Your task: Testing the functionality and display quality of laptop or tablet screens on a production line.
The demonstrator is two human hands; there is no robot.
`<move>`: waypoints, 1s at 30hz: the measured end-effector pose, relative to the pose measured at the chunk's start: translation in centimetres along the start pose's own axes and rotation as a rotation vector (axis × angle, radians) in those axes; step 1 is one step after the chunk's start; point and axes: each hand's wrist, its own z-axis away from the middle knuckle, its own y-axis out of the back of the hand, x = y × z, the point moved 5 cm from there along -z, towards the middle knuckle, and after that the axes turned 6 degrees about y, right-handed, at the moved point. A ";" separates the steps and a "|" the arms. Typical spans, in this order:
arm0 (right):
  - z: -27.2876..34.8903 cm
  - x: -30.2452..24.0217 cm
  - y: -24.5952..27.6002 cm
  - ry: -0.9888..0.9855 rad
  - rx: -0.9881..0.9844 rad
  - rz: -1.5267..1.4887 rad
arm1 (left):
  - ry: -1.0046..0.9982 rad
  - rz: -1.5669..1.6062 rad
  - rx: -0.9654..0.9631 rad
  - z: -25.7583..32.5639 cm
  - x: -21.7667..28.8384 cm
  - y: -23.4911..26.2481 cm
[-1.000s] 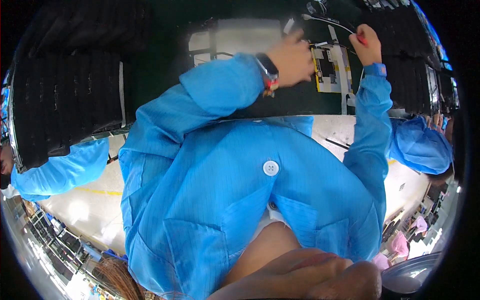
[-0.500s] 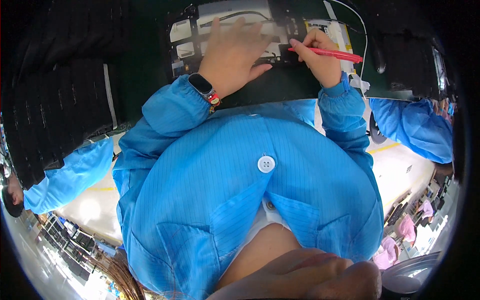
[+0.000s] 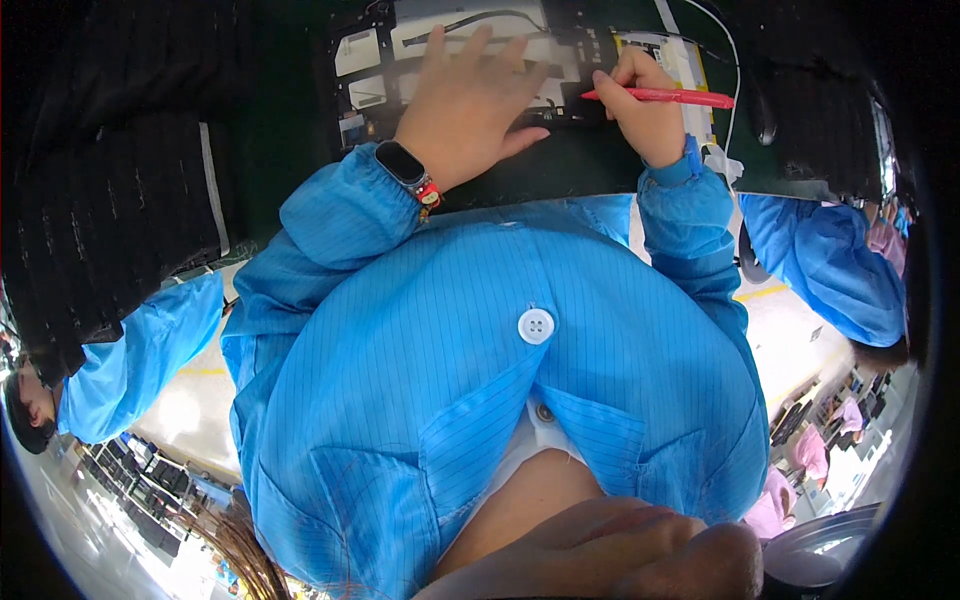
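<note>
A flat black-framed panel (image 3: 360, 94) with whitish window-like sections and dark strips lies on the dark green table at the top of the view. My left hand (image 3: 468, 108) rests on it palm down, fingers spread and thumb pointing right, gripping nothing. A red pen (image 3: 690, 97) is pinched in my right hand (image 3: 645, 118). Its tip points left, at the panel's right part; whether it touches the surface I cannot tell. Beside my right hand lies a whitish sheet-like piece with yellow edges (image 3: 692, 66), partly covered by the hand.
A white cable (image 3: 733, 60) curves down the right side of the table to some whitish tape (image 3: 722, 163). Black ribbed material (image 3: 110, 200) fills the left side, with more dark material (image 3: 815, 130) at right. People in blue sleeves (image 3: 820, 260) sit on both sides.
The pen has swung from a downward slant to nearly level, and its tip has shifted slightly right. My left hand stays spread on the panel.
</note>
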 end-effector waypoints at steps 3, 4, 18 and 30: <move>-0.6 0.3 0.1 -0.111 -0.023 -0.086 | 0.011 -0.032 -0.026 0.2 -0.4 0.3; -0.7 0.8 0.3 -0.242 -0.019 -0.172 | 0.012 -0.013 -0.018 0.3 -0.6 0.2; -10.4 2.9 11.2 0.366 0.072 0.707 | 0.026 -0.316 0.246 -12.1 -14.4 -1.1; -13.8 2.5 6.2 0.355 0.001 0.846 | -0.041 -0.085 0.022 -12.8 -8.1 4.1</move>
